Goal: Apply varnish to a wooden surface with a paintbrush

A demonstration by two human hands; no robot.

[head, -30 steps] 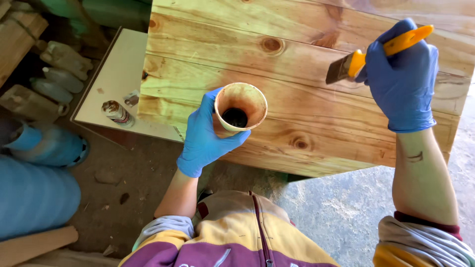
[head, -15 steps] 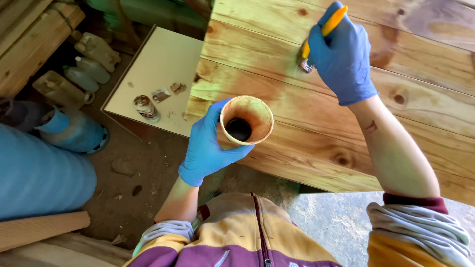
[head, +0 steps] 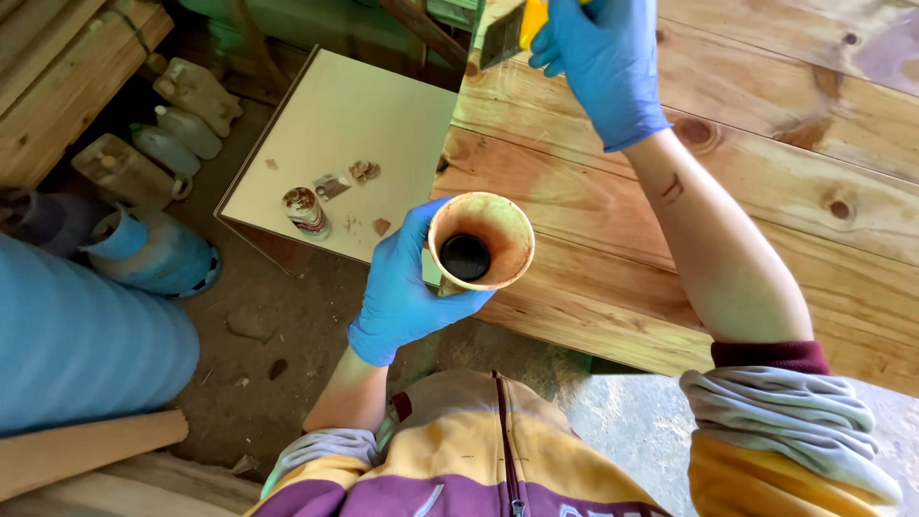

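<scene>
My left hand (head: 407,287), in a blue glove, grips a stained paper cup (head: 481,241) with dark liquid at its bottom, held over the near edge of a knotty pine panel (head: 785,191). My right hand (head: 601,67), also gloved in blue, reaches across to the panel's far left corner and holds a paintbrush (head: 512,29) with a yellow handle. The bristles sit near the panel's edge at the top of the view. The wood around the brush looks wet and amber.
A pale low board (head: 364,124) left of the panel carries a small stained can (head: 306,213) and scraps. Plastic jugs (head: 168,134) stand on the dirt floor beside stacked lumber (head: 57,77). A blue barrel (head: 77,335) lies at left.
My right hand has swept the brush leftward across the panel, from its right side to the far left corner. My left hand has kept the cup in roughly the same place.
</scene>
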